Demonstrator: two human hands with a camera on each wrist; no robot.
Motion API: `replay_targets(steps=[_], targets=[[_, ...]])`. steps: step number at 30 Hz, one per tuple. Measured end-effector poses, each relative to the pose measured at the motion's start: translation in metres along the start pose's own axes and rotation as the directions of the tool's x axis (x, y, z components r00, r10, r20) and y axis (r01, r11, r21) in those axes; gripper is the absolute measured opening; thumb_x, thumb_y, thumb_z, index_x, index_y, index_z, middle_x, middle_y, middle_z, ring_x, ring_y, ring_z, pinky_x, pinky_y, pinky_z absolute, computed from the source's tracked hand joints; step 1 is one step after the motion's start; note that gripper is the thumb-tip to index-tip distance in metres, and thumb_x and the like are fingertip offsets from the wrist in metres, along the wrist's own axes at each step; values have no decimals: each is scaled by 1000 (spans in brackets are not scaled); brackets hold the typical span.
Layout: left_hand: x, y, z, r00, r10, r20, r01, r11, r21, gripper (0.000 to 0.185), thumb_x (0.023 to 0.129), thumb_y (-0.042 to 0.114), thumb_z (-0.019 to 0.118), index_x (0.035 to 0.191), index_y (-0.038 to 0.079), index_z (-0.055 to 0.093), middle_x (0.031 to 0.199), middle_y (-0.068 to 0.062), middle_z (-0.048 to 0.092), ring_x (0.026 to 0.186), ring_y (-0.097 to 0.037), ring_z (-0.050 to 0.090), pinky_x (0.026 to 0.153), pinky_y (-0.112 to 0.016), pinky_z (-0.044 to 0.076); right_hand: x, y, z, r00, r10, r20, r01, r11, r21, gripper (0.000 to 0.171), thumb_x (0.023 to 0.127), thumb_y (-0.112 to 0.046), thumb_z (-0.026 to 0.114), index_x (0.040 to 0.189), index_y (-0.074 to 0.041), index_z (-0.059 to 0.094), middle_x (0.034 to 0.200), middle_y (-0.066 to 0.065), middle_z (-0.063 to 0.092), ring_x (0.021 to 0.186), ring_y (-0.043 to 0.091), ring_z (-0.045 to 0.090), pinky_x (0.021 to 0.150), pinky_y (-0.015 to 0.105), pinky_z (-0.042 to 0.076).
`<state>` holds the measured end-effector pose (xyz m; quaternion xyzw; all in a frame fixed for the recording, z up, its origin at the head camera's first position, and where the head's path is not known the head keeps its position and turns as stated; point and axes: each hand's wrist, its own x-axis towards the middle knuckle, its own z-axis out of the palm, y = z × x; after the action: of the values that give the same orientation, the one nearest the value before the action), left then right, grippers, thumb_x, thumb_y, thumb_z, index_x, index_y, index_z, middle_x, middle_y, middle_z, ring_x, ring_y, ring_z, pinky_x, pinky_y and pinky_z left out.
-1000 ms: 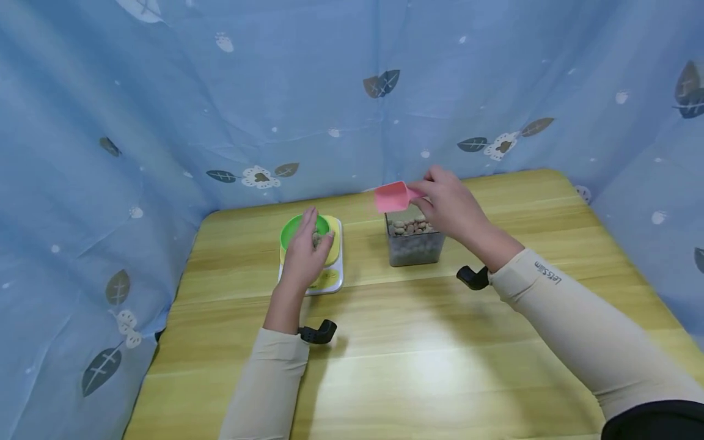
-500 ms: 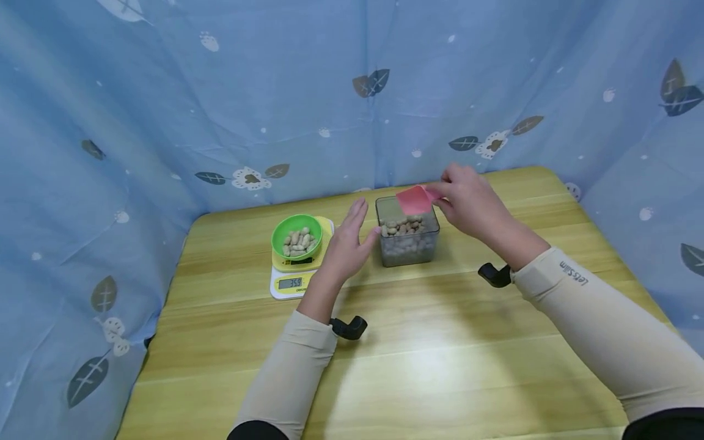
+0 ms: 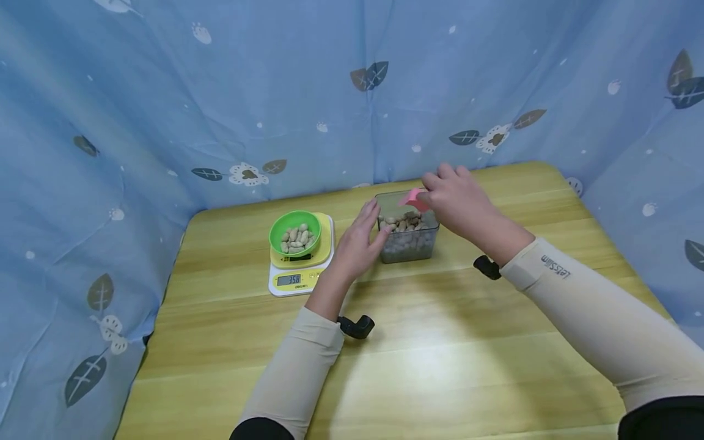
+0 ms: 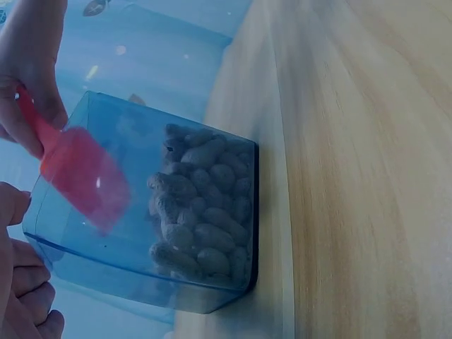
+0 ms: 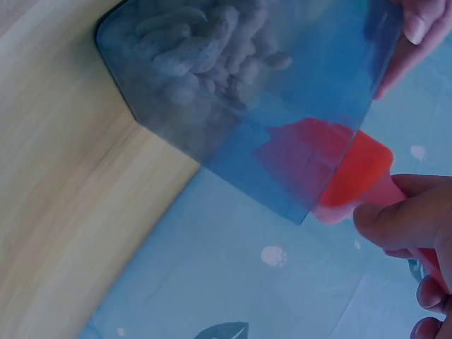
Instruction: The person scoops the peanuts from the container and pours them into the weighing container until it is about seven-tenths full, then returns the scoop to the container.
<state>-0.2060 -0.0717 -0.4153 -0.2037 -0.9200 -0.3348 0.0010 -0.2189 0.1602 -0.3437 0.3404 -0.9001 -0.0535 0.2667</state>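
Centre of frame: the right hand (image 3: 459, 198) pinches a pink scoop (image 3: 414, 198) by its handle, blade dipped inside the clear peanut container (image 3: 408, 244). The left hand (image 3: 360, 244), fingers straight, rests against the container's left wall. Scale (image 3: 294, 280) and green bowl (image 3: 294, 226) stand just left; bare table (image 3: 440, 354) fills the lower frame.

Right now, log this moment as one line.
right hand: holds pink scoop in clear peanut container | left hand: steadies container | green bowl: on scale
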Motion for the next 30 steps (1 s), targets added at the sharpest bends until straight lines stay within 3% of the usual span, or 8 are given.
replay_targets(steps=[3,9,13,19,26,30], targets=[[1,0,-1,1000,-6,13,6,1000,-3,64,104,47,41,157,15,24,165,12,7,152,-9,8,124,-35,19,6,-4,2,998,-26,55,27,999,-22,7,81,-6,79,83,-12,77,82,7,57,74,29,43,58,35,34],[1,2,-1,1000,-2,29,3,999,-39,66,104,46,42,158,14,21,166,6,8,152,-10,8,124,-38,19,11,-5,11,991,-33,130,31,999,18,4,80,-7,79,80,-11,77,79,7,56,72,28,42,57,34,34],[0,1,0,999,-17,30,19,999,-45,67,104,49,40,158,16,19,165,13,4,152,-8,7,124,-38,20,15,-2,12,980,-24,197,3,995,102,12,81,0,76,87,-10,79,82,7,59,73,27,43,58,33,34],[-1,-3,1,1000,-14,20,15,999,-37,72,101,58,36,158,16,21,165,14,5,151,-8,8,123,-38,22,19,-1,5,937,6,349,-106,958,268,25,85,5,69,98,-14,80,84,5,60,77,25,43,62,33,34],[0,-4,-1,1000,-9,27,9,1000,-25,73,101,59,35,158,16,20,165,13,5,152,-9,8,123,-38,21,20,-3,8,930,-39,365,-52,970,236,20,85,5,69,93,-11,79,82,7,61,74,25,47,60,34,39],[-1,-3,-1,999,-3,32,3,1000,2,73,101,57,36,158,16,20,166,12,5,152,-9,7,123,-38,20,23,0,5,911,-82,404,-55,947,316,22,82,10,66,87,-8,77,78,7,61,73,25,51,63,35,44]])
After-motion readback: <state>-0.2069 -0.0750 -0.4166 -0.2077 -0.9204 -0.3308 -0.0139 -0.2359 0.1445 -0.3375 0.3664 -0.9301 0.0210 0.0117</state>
